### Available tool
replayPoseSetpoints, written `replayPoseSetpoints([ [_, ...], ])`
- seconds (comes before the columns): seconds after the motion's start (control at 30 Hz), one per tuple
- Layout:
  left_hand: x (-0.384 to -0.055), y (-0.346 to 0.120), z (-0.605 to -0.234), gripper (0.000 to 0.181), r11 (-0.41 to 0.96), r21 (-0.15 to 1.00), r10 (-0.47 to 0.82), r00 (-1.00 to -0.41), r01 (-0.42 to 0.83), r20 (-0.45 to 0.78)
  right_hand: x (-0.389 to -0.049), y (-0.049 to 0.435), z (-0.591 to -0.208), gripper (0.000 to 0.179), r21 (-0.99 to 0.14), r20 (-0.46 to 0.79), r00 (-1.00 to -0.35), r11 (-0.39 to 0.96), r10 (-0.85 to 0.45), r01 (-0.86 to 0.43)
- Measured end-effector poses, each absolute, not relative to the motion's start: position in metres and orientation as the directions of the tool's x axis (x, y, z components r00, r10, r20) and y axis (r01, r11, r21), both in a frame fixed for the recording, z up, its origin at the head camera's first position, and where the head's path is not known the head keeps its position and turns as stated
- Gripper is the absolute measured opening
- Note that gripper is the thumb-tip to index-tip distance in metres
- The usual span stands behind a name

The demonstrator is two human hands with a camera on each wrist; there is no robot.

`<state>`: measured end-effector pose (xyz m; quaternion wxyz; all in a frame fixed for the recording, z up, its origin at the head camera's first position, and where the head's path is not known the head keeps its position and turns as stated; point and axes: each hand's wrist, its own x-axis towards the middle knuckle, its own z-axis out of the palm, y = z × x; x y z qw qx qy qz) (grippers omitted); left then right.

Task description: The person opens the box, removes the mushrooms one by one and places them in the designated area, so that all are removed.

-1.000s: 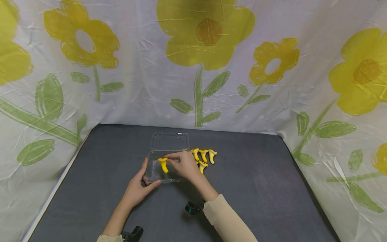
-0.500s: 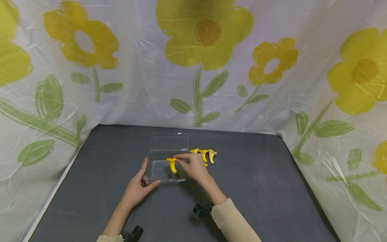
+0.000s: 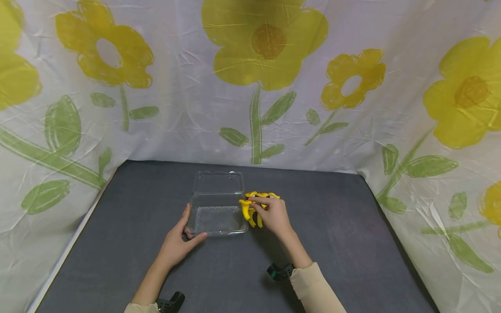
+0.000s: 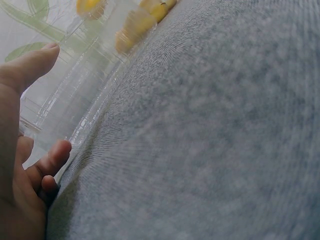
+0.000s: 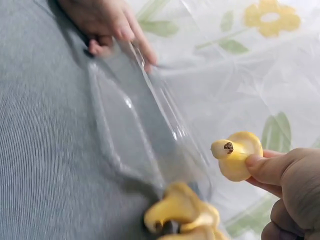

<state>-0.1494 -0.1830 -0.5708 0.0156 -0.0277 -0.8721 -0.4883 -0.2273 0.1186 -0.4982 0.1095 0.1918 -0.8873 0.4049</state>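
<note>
My right hand (image 3: 275,216) pinches a yellow, trumpet-shaped chanterelle mushroom (image 3: 245,209) between thumb and forefinger. In the right wrist view that mushroom (image 5: 236,156) points its brown-tipped stem end at the camera. It hangs by the right edge of a clear plastic clamshell container (image 3: 214,222), whose lid (image 3: 219,182) is folded back behind it. My left hand (image 3: 178,244) holds the container's near left corner, thumb along the front and fingers along the left side. Several more chanterelles (image 5: 177,210) lie right beside the container, partly hidden behind my right hand in the head view.
A dark grey cloth-covered table (image 3: 336,243) carries everything. White curtains (image 3: 172,130) printed with yellow flowers rise behind it and at both sides. Black wrist devices (image 3: 280,271) sit on both of my forearms, just past the beige sleeves (image 3: 315,284).
My right hand has moved right with the mushroom, from over the container to its right edge, in front of the other mushrooms. The left hand and the container have stayed put.
</note>
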Motion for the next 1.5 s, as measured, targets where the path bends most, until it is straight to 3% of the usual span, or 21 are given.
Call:
replayPoseSetpoints([
  [0.73,-0.15,-0.181,-0.569,0.112,0.523,0.849,0.022,-0.997,0.071,0.07,-0.216,0.187,-0.529,0.018,-0.725,0.303,-0.95,0.631,-0.069,-0.277],
  [1.17,-0.15,-0.181,-0.569,0.111,0.52,0.852,0.018,-0.998,0.06,0.06,-0.209,0.202,-0.554,0.018,-0.732,0.294,-0.955,0.634,-0.036,-0.249],
  [1.5,-0.149,-0.182,-0.569,0.111,0.528,0.847,0.022,-0.998,0.068,0.066,-0.208,0.201,-0.569,0.019,-0.738,0.358,-0.934,0.614,0.005,-0.28],
])
